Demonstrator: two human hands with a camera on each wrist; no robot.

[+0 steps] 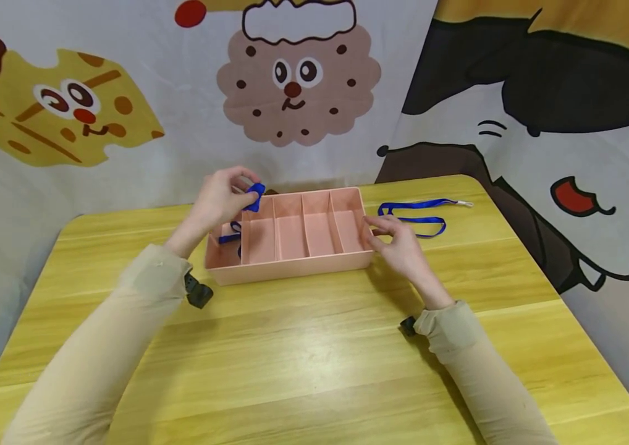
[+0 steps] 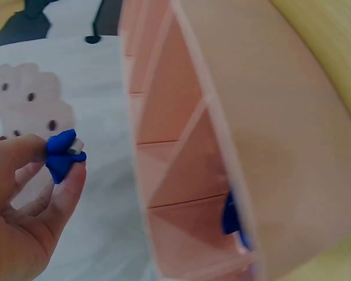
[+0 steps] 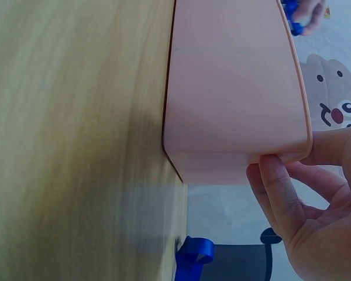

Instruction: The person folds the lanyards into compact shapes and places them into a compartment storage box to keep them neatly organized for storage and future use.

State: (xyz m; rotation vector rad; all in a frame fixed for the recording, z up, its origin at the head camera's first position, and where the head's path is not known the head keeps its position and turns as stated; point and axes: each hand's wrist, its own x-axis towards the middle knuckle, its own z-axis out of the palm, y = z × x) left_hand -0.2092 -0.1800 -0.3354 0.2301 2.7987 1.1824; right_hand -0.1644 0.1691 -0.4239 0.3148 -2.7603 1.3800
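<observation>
A pink divided box [image 1: 292,264] stands on the table, its compartments in a row. Over its back left part, my left hand [image 1: 224,196] pinches a small folded blue lanyard [image 1: 255,197] between thumb and fingers. In the left wrist view a whitish piece pokes out of the folded lanyard [image 2: 61,153]. Another blue strap [image 1: 230,235] lies in the leftmost compartment, partly hidden by the walls. My right hand [image 1: 400,247] holds the box's right end, thumb over the rim and fingers against the outer wall [image 3: 234,88].
A blue lanyard [image 1: 428,219] with a metal clip lies loosely looped on the table, right of the box. The wood-patterned table [image 1: 314,358] stretches toward me. A cartoon-printed cloth [image 1: 181,148] hangs close behind the table's back edge.
</observation>
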